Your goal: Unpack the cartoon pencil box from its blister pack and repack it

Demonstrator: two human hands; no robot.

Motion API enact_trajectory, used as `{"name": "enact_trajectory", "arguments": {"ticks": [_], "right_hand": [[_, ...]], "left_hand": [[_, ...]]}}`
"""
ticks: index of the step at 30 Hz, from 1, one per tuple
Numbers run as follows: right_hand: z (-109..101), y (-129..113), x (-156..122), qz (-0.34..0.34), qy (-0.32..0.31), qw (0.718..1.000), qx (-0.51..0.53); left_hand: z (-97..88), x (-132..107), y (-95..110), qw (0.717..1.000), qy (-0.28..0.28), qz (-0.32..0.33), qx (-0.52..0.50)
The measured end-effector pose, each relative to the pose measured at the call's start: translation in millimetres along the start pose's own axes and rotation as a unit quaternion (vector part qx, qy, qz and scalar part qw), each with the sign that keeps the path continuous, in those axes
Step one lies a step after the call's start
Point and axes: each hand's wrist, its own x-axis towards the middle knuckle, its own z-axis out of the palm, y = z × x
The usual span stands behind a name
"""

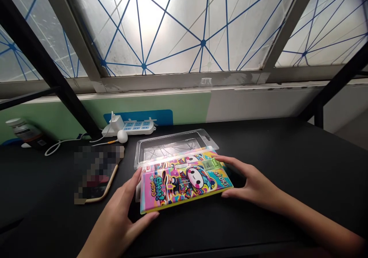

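Note:
A flat, brightly coloured pencil case (186, 185) with a cartoon figure on its lid lies tilted in front of me, its near edge yellow-green. My left hand (117, 208) grips its left end, thumb at the near edge and fingers at the far side. At the right end, my right hand (250, 179) holds it between thumb and fingers. Just behind is a clear plastic package (209, 137) with a hanging hole, partly covered by the case. A colourful printed surface shows between the two; whether it is a card or a reflection I cannot tell.
Left of the case lies a phone-sized, pixelated object (97, 170) with a tan edge. A white power strip (139, 127), a round white lamp (122, 136) and cables sit at the back of the black table (287, 154). A bottle (28, 133) stands far left; dark bars (54, 74) slant at both sides.

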Motion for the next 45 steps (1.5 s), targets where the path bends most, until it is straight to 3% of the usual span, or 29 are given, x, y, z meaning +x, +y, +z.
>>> {"name": "enact_trajectory", "arguments": {"ticks": [3,6,8,12,17,22,26,30,32,35,39,41,45], "right_hand": [[-11.2,-8.6,14.6,-0.041,0.033,0.999,0.001],[-23.1,-15.5,51.6,-0.097,0.057,0.994,0.006],[-25.8,-13.7,80.9,-0.123,0.063,0.99,0.003],[-15.6,6.2,117.0,-0.112,0.057,0.992,-0.002],[1.9,26.7,114.1,-0.11,0.039,0.993,-0.014],[4.5,28.8,110.8,-0.141,0.034,0.985,-0.089],[5.2,21.1,107.2,-0.204,0.099,0.948,-0.225],[15.0,-4.3,88.8,-0.345,0.143,0.89,-0.262],[25.7,-18.9,75.7,-0.406,0.102,0.875,-0.242],[42.6,-34.4,60.2,-0.422,-0.037,0.877,-0.225],[47.2,-40.0,56.0,-0.258,-0.209,0.923,-0.193],[42.3,-40.2,57.0,-0.2,-0.24,0.936,-0.163],[35.4,-42.4,54.1,-0.197,-0.243,0.938,-0.152]], "left_hand": [[-7.9,17.1,7.8,0.998,0.058,0.02,0.01],[-18.7,58.6,12.4,0.997,0.079,-0.001,0.022],[-23.7,91.8,9.6,0.996,0.06,-0.009,0.061],[-22.2,135.0,-8.7,0.986,0.015,0.058,0.157],[-8.5,133.0,-25.8,0.976,-0.057,0.041,0.205],[1.4,121.8,-25.9,0.97,-0.067,0.038,0.232],[8.8,118.6,-20.0,0.962,-0.051,0.085,0.256],[20.3,120.1,-5.6,0.953,-0.033,0.152,0.26],[25.3,123.0,1.5,0.948,-0.042,0.167,0.266],[28.5,129.8,9.8,0.942,-0.066,0.168,0.284],[28.0,142.9,20.1,0.937,-0.089,0.151,0.304],[29.4,149.4,24.3,0.934,-0.096,0.129,0.32],[37.6,154.1,21.5,0.934,-0.069,0.105,0.335]]}}
